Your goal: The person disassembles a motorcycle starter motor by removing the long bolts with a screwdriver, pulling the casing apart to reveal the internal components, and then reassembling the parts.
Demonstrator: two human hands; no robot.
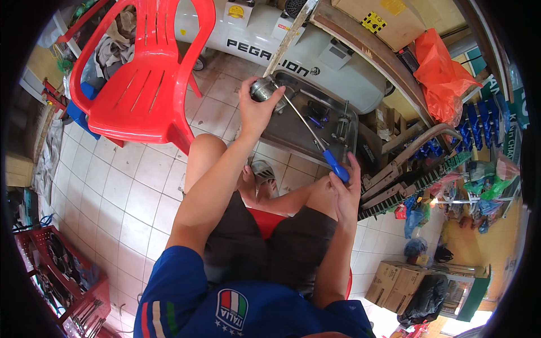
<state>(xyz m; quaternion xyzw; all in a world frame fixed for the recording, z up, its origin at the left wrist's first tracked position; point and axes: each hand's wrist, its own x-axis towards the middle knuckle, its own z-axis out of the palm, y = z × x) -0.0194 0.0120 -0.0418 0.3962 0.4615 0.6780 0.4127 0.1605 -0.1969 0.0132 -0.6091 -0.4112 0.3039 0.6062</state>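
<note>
A round, shiny metal part [261,90] sits in my left hand [255,115], with thumb and fingers curved around it. My right hand [346,194] holds a long screwdriver [336,165] by its blue handle, with the index finger stretched along it. The screwdriver's thin shaft slants up and left, and its end meets or passes close to the metal part; I cannot tell which. Beyond my knees lies a metal tray [298,147] on the floor. Small dark pieces [318,110] and a metal fitting [342,127] lie in it.
A red plastic chair [132,101] stands front left. Behind the tray is a large white tank [225,34]. To the right are a metal-framed rack [400,163] and an orange bag [442,73]. Cardboard boxes [391,284] lie lower right, a red tool cart [84,281] lower left.
</note>
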